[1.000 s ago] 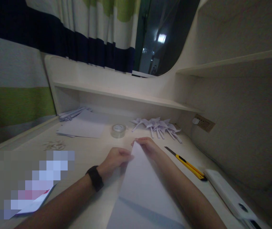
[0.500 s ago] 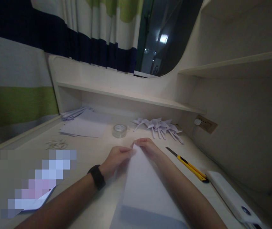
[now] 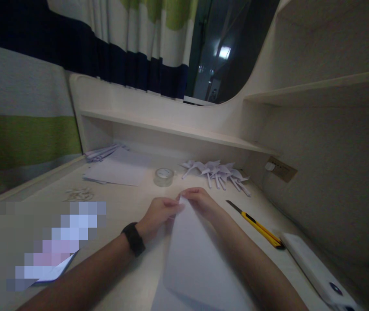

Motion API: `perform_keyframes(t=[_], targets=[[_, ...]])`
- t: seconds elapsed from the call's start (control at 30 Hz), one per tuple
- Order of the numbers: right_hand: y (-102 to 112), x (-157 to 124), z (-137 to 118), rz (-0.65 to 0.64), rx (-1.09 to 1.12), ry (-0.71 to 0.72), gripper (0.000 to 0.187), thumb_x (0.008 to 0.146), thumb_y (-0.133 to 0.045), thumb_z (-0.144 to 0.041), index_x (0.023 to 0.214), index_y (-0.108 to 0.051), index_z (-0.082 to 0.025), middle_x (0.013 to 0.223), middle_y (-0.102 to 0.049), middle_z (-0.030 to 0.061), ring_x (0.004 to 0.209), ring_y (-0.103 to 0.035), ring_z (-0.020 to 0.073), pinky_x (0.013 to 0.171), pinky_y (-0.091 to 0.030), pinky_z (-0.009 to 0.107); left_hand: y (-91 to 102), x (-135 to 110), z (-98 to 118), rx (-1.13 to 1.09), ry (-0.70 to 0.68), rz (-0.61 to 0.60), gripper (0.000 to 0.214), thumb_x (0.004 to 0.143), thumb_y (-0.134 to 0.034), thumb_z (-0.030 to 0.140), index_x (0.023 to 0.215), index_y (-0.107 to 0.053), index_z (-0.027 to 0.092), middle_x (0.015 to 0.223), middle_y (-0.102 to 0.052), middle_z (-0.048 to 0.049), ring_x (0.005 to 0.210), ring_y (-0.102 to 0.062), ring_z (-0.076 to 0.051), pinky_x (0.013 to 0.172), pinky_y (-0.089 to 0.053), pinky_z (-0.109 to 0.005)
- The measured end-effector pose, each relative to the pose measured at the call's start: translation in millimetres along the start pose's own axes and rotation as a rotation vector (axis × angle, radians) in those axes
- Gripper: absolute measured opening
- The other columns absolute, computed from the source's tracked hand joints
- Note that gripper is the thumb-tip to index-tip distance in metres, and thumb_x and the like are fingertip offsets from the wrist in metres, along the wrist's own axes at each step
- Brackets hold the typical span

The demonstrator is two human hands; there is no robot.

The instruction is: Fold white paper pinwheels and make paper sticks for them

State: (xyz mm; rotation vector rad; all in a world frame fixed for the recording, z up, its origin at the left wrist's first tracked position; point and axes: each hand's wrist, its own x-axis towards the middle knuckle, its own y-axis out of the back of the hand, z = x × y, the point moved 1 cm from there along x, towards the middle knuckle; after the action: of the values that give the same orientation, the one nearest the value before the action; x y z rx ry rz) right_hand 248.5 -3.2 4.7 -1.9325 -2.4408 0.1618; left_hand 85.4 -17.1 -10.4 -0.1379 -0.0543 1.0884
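Observation:
A sheet of white paper (image 3: 194, 255) is folded over, its pointed top corner held between both hands and its wide end running down toward me. My left hand (image 3: 160, 216), with a black watch on the wrist, pinches the paper's left edge near that tip. On the other side of the tip, my right hand (image 3: 200, 199) has its fingers closed on the paper, the forearm lying along its right edge. Some fingertips are hidden behind the sheet. Beyond the hands stands a roll of clear tape (image 3: 163, 177). Several paper pinwheels (image 3: 217, 170) with rolled paper sticks lie behind it to the right.
A yellow utility knife (image 3: 259, 226) with its blade out lies right of my right forearm, beside a white box-like device (image 3: 314, 268). White paper sheets (image 3: 118, 166) are stacked back left. Small pale pieces (image 3: 80, 194) and a partly blurred phone (image 3: 58, 272) lie left.
Both hands keep their hold at the paper's tip. The folded layer's lower edge has shifted slightly downward and left. The whole view has moved a little.

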Motion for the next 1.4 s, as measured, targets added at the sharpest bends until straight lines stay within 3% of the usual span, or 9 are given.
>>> perform_keyframes(t=[0.3,0.53,0.8,0.9,1.07,1.2,1.4], targets=[[-0.8,-4.0,-8.9,0.036,-0.039,-0.007,0.023,0.063,-0.073,-0.031,0.075,-0.073,-0.011,0.075,-0.07,0.0071,0.063,-0.06,0.013,0.06,-0.041,0.023,0.2,-1.3,-0.7,-0.017,0.003,-0.042,0.033,0.067,-0.074,0.04,0.076,-0.071,0.008,0.069,-0.065,-0.0074,0.057,-0.058,-0.014,0.052,-0.042,-0.024],[-0.8,-4.1,-10.6,0.081,-0.087,-0.04,0.038,0.069,-0.069,-0.047,0.074,-0.072,-0.01,0.071,-0.069,0.0083,0.06,-0.06,0.0127,0.056,-0.041,0.022,-2.3,-6.0,6.2,0.045,-0.022,-0.031,0.035,0.065,-0.074,0.043,0.074,-0.072,0.009,0.067,-0.067,-0.0079,0.056,-0.059,-0.016,0.05,-0.041,-0.024],[-1.5,-4.5,-12.3,0.204,-0.14,-0.075,0.021,0.059,-0.076,-0.031,0.064,-0.07,-0.012,0.066,-0.069,0.006,0.052,-0.055,0.0098,0.048,-0.039,0.02,-3.9,-8.1,5.0,0.111,-0.077,-0.023,0.033,0.069,-0.071,0.042,0.068,-0.071,0.009,0.058,-0.063,-0.0048,0.048,-0.052,-0.012,0.045,-0.034,-0.022],[-0.9,-3.3,-11.8,0.224,-0.131,-0.075,0.019,0.06,-0.075,-0.029,0.064,-0.07,-0.012,0.064,-0.068,0.0055,0.051,-0.055,0.0094,0.049,-0.04,0.02,-3.3,-4.3,0.7,0.118,-0.113,0.013,0.033,0.07,-0.071,0.039,0.079,-0.073,0.008,0.061,-0.065,-0.0049,0.049,-0.054,-0.013,0.046,-0.036,-0.023],[0.1,-0.8,-9.9,0.246,-0.119,-0.088,0.015,0.062,-0.074,-0.026,0.064,-0.068,-0.013,0.06,-0.066,0.0035,0.05,-0.055,0.009,0.052,-0.044,0.021,1.1,3.7,-6.0,0.296,-0.216,0.164,0.043,0.071,-0.069,0.034,0.107,-0.07,0.01,0.087,-0.074,-0.0101,0.07,-0.066,-0.021,0.063,-0.048,-0.03],[1.5,-1.4,-9.8,0.234,-0.119,-0.095,0.021,0.064,-0.075,-0.031,0.061,-0.066,-0.013,0.057,-0.063,0.0028,0.048,-0.053,0.0085,0.049,-0.042,0.02,1.6,2.2,-4.4,0.423,-0.275,0.194,0.039,0.075,-0.064,0.034,0.106,-0.07,0.011,0.098,-0.073,-0.0111,0.084,-0.068,-0.026,0.076,-0.05,-0.034],[5.4,-2.7,-8.3,0.228,-0.125,-0.106,0.028,0.066,-0.074,-0.038,0.059,-0.064,-0.012,0.057,-0.062,0.0024,0.044,-0.049,0.0065,0.044,-0.038,0.018,0.0,-3.4,2.3,0.507,-0.309,0.237,0.033,0.076,-0.063,0.034,0.101,-0.072,0.014,0.101,-0.071,-0.0087,0.093,-0.067,-0.028,0.083,-0.049,-0.036]])
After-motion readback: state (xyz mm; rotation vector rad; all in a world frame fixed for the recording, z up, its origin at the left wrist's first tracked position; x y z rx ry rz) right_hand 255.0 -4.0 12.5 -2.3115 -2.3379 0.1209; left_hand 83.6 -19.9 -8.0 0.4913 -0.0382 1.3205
